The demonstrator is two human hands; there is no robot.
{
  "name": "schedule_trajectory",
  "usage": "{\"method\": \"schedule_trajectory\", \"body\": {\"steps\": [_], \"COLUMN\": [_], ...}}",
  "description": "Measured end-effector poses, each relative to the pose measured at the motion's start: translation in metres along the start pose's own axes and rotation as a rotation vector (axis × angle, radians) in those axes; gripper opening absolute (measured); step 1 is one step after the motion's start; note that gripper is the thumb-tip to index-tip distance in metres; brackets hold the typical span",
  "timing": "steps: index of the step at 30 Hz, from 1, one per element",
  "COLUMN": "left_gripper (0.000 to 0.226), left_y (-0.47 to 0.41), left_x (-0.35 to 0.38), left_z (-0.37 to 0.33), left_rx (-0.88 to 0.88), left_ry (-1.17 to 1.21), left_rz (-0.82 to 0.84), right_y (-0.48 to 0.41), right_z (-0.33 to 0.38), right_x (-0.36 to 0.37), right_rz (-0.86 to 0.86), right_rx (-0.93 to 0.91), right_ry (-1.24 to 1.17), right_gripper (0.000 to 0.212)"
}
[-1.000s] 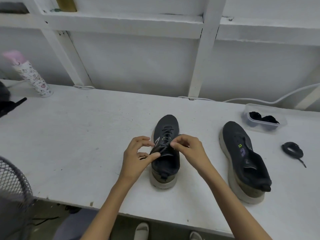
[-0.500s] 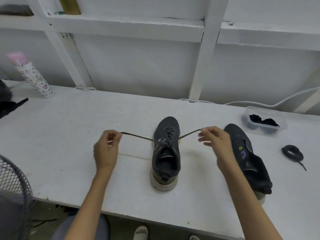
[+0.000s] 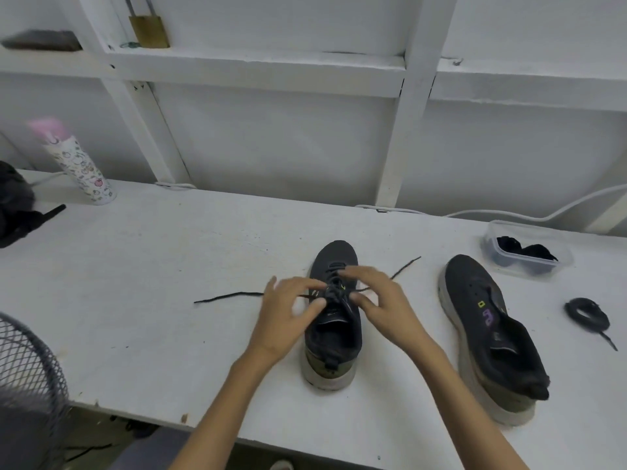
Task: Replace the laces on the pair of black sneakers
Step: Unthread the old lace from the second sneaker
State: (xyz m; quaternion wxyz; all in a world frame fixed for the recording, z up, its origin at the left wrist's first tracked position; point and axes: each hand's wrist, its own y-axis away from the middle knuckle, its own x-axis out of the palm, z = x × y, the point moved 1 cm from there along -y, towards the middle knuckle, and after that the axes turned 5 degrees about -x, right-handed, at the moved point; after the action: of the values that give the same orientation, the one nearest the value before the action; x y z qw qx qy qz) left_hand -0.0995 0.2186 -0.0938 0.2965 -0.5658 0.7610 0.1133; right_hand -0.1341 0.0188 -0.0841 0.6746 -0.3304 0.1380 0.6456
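Note:
A black sneaker (image 3: 334, 337) stands in the middle of the white table (image 3: 152, 283), toe pointing away from me. Both my hands meet over its eyelets. My left hand (image 3: 288, 317) pinches the black lace (image 3: 230, 296) between thumb and fingertips at the shoe's left side. My right hand (image 3: 383, 307) curls its thumb and index round the lace at the crossing. The lace's loose ends trail on the table to the left and to the far right. The second black sneaker (image 3: 488, 327) lies to the right with no lace in it.
A coiled black lace (image 3: 587, 313) lies at the right edge. A clear plastic tub (image 3: 492, 232) with black laces sits behind it. A patterned bottle (image 3: 78, 164) and a black bag (image 3: 13, 205) stand at far left; a mesh fan guard (image 3: 27, 368) is near left.
Half a second ago my hands held the lace ends pulled wide apart. Both hands have come back to the eyelets, and the ends now lie slack on the table.

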Motion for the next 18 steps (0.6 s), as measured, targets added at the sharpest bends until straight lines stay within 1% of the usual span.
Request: {"method": "schedule_trajectory", "body": {"steps": [1, 3, 4, 7, 8, 10, 11, 12, 13, 14, 16, 17, 18], "left_gripper": [0.023, 0.018, 0.016, 0.013, 0.015, 0.015, 0.014, 0.012, 0.011, 0.011, 0.014, 0.016, 0.016], "left_y": [-0.001, -0.001, -0.001, -0.003, -0.005, -0.01, -0.014, -0.016, -0.017, -0.015, -0.007, -0.001, 0.006], "left_x": [0.006, 0.008, 0.007, -0.001, -0.006, -0.022, -0.031, -0.038, -0.041, -0.041, -0.032, -0.025, -0.016], "left_z": [-0.002, -0.001, -0.001, -0.004, -0.003, 0.006, 0.011, 0.016, 0.019, 0.019, 0.012, 0.005, -0.001], "left_rx": [-0.026, -0.06, -0.067, -0.113, -0.147, -0.237, -0.277, -0.298, -0.297, -0.269, -0.145, -0.073, -0.02], "left_ry": [0.002, 0.033, 0.053, 0.145, 0.194, 0.294, 0.299, 0.259, 0.201, 0.136, -0.009, -0.054, -0.063], "left_rz": [0.049, 0.036, 0.02, 0.054, 0.026, -0.134, -0.207, -0.245, -0.257, -0.264, -0.357, -0.408, -0.417], "right_y": [-0.001, -0.002, -0.003, -0.005, -0.006, -0.006, -0.005, -0.004, -0.003, -0.001, 0.005, 0.008, 0.012], "right_z": [0.003, 0.004, 0.004, -0.001, -0.004, -0.011, -0.014, -0.016, -0.017, -0.016, -0.008, -0.002, 0.007], "right_x": [0.004, 0.005, 0.004, -0.004, -0.011, -0.029, -0.039, -0.047, -0.052, -0.052, -0.043, -0.036, -0.028], "right_rz": [0.026, 0.017, 0.009, 0.007, -0.032, -0.197, -0.282, -0.335, -0.352, -0.347, -0.357, -0.371, -0.351], "right_rx": [0.001, 0.057, 0.092, 0.166, 0.183, 0.243, 0.276, 0.3, 0.311, 0.305, 0.213, 0.16, 0.129], "right_ry": [0.003, -0.019, -0.019, -0.012, -0.008, -0.041, -0.061, -0.05, -0.019, 0.033, 0.133, 0.138, 0.104], "right_gripper": [0.032, 0.025, 0.026, 0.022, 0.021, 0.023, 0.022, 0.018, 0.014, 0.019, 0.035, 0.035, 0.031]}}
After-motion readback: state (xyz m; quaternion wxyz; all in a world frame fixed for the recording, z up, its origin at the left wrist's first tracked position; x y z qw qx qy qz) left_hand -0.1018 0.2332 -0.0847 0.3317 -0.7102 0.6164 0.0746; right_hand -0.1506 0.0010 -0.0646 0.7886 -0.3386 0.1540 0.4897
